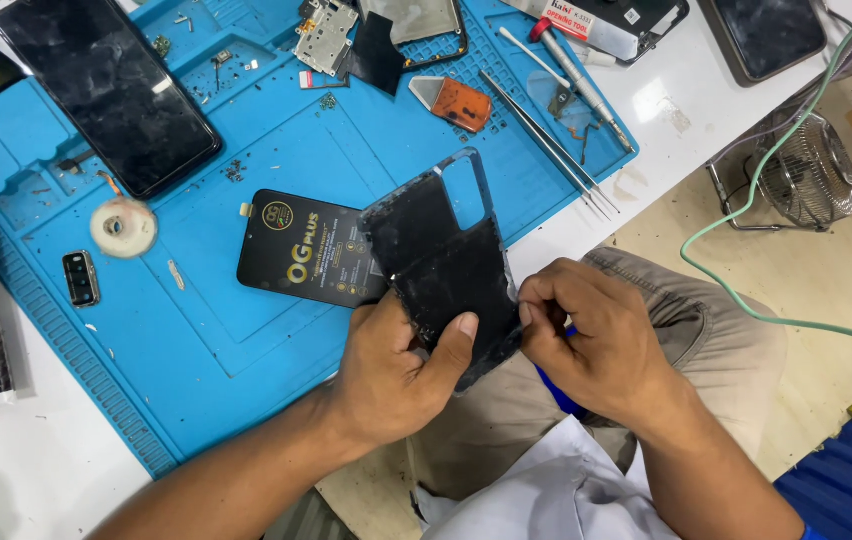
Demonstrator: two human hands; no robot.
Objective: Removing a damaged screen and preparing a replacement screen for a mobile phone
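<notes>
The right hand (596, 340) pinches thumb and forefinger on the right edge of the black phone back cover (446, 265). The left hand (396, 375) grips the cover, thumb pressed across its inner face. The cover tilts over the blue mat (246, 330), a black battery (306, 250) at 9 o'clock, 1 pair of tweezers (546, 145) at 1 o'clock.

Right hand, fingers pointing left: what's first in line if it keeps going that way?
The phone back cover: the right hand already pinches at its right edge. Beyond it sits the left hand, thumb on the cover. Depth looks about level, though that is unclear.
</notes>
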